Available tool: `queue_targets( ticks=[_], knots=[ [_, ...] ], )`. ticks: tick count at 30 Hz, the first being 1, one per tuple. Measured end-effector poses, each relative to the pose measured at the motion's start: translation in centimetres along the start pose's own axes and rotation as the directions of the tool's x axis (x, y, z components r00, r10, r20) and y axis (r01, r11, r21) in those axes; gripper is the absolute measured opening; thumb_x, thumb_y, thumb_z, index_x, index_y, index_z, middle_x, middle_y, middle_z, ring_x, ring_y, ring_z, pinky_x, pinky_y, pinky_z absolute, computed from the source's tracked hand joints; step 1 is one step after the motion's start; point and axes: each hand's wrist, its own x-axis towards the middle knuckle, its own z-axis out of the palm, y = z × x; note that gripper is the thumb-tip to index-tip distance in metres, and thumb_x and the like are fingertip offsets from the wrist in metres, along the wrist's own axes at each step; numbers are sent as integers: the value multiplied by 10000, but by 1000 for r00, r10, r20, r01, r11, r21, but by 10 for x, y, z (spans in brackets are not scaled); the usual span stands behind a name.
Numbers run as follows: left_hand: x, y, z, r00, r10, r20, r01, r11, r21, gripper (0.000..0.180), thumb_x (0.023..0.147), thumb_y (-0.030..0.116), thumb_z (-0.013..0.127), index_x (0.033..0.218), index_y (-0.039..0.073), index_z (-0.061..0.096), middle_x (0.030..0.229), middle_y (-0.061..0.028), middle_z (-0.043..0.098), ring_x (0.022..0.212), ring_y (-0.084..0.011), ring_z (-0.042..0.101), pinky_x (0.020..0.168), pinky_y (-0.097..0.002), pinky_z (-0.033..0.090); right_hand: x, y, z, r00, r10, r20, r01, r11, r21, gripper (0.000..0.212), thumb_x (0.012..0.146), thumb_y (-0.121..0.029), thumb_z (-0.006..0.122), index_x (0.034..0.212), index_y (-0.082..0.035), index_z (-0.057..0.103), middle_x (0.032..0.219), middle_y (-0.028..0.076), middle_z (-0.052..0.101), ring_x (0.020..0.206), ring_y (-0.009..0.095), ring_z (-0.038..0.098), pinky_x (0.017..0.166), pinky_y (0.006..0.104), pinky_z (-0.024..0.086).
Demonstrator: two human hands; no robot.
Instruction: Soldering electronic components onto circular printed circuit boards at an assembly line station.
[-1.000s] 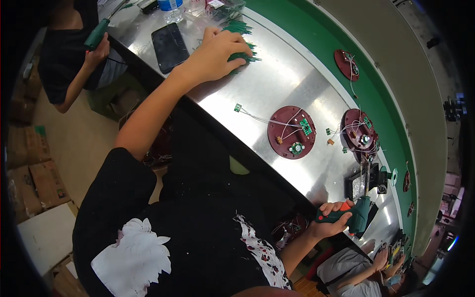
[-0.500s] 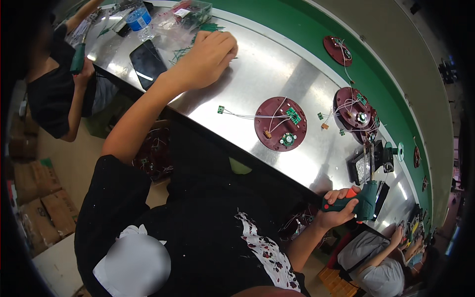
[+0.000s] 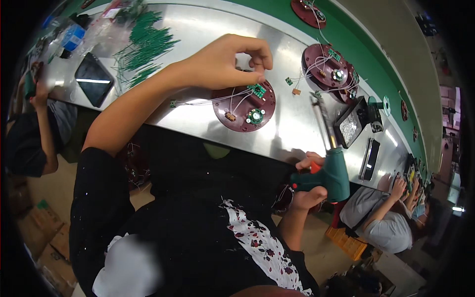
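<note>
My left hand [image 3: 225,62] is over the upper edge of a round maroon disc [image 3: 237,121], thumb and fingers curled together; anything in them is too thin or hidden to make out. The disc carries a small green circuit board [image 3: 257,90], a round green board with a white centre [image 3: 255,116] and a small brown connector [image 3: 230,116]. White wires run left from it to a tiny green board [image 3: 173,104]. Gripped in my right hand [image 3: 310,195] is a dark green soldering gun [image 3: 336,173] with a red trigger; its long metal tip points up and away, right of the disc.
Many thin green wires [image 3: 146,47] lie beyond my left forearm, near a black phone [image 3: 94,79] and a blue-labelled bottle [image 3: 72,37]. More wired maroon discs [image 3: 316,67] sit at the right, by a black tray [image 3: 351,123] and a solder reel [image 3: 386,106]. Co-workers sit at both sides.
My left hand has moved right from the green wires to above the disc. The soldering gun has swung up and left in my right hand. The whole view has shifted.
</note>
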Motion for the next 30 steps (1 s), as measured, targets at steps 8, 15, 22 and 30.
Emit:
queue_targets(
  ticks=[8, 15, 22, 30],
  knots=[
    [-8, -7, 12, 996, -30, -88, 23, 996, -81, 182, 861, 108, 777, 985, 21, 677, 873, -49, 684, 829, -131, 651, 820, -295, 534, -4, -11, 21, 983, 75, 165, -66, 996, -59, 962, 947, -823, 408, 1203, 89, 579, 862, 143, 642, 746, 214, 628, 930, 444, 522],
    [-10, -7, 12, 997, -20, -68, 18, 999, -33, 163, 847, 82, 757, 967, 10, 675, 837, -54, 687, 797, -127, 671, 808, -273, 552, -18, -8, 24, 953, 219, 207, -203, 974, -99, 997, 930, -848, 405, 1167, 103, 592, 863, 146, 633, 753, 201, 619, 881, 398, 532],
    [-9, -12, 12, 998, 31, -58, -31, 1000, 0, 158, 829, 67, 746, 955, 4, 673, 785, -55, 690, 755, -136, 677, 791, -280, 567, -19, -4, 26, 969, 149, 195, -117, 979, -166, 977, 935, -845, 393, 1126, 93, 586, 841, 125, 611, 811, 213, 613, 885, 405, 527],
    [-8, -9, 13, 998, 35, -54, -34, 999, 8, 154, 822, 39, 737, 953, -5, 668, 819, -64, 682, 777, -141, 673, 790, -288, 571, -15, 1, 22, 961, 97, 260, -47, 980, -192, 966, 940, -839, 393, 1131, 91, 577, 825, 110, 596, 817, 216, 602, 918, 432, 519]
  ],
)
